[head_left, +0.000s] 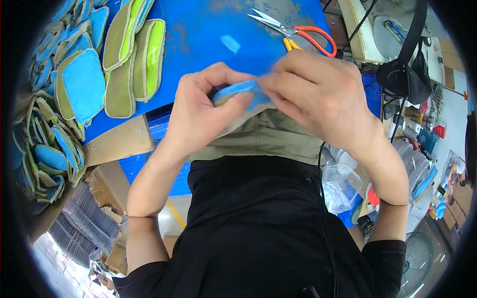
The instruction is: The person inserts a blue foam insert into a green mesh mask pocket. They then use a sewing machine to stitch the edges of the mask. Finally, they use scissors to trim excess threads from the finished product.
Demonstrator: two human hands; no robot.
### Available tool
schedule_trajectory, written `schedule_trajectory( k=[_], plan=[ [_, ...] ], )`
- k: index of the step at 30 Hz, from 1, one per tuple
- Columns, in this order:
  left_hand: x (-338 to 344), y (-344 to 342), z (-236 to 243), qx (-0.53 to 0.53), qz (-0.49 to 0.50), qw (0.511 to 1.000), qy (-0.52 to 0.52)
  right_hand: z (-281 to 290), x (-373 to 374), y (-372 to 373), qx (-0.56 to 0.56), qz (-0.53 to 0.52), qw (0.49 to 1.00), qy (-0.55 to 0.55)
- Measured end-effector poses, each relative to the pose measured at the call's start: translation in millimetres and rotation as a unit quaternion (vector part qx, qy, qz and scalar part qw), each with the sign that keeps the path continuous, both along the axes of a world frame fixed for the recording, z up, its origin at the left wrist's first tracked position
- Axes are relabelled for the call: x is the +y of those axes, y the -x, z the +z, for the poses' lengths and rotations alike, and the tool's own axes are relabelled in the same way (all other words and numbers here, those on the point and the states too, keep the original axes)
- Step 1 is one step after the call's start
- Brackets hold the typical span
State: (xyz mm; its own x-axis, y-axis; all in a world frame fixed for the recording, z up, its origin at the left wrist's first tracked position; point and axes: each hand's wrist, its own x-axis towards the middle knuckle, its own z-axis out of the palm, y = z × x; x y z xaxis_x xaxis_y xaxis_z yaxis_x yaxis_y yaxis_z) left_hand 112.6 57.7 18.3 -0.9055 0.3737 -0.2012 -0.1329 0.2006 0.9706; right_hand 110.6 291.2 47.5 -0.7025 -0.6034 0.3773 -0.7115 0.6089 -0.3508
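Observation:
Close in front of my body, my left hand pinches a small blue-and-olive fabric pad between thumb and fingers. The pad looks bent, and its lower part is hidden by the hand. My right hand meets it from the other side, its fingertips pressed together at the pad's right end. Those fingertips are blurred, so what exactly they pinch is hard to see. Beyond the right hand lie scissors with red handles, blades half spread. Yellow handles of another tool show beside them.
Olive mesh pads with lime-green faces lie on the blue table at left. Heaps of similar pads fill the far left. A blue scrap rests mid-table. Clear plastic bags and a fan are at right.

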Motion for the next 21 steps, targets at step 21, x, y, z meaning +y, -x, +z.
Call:
schedule_trajectory(
  k=[21],
  plan=[
    [10.7,-1.5,-6.0,0.000,0.002,1.000,0.011,6.0,-2.2,5.6,0.022,0.042,0.992,-0.115]
  ],
)
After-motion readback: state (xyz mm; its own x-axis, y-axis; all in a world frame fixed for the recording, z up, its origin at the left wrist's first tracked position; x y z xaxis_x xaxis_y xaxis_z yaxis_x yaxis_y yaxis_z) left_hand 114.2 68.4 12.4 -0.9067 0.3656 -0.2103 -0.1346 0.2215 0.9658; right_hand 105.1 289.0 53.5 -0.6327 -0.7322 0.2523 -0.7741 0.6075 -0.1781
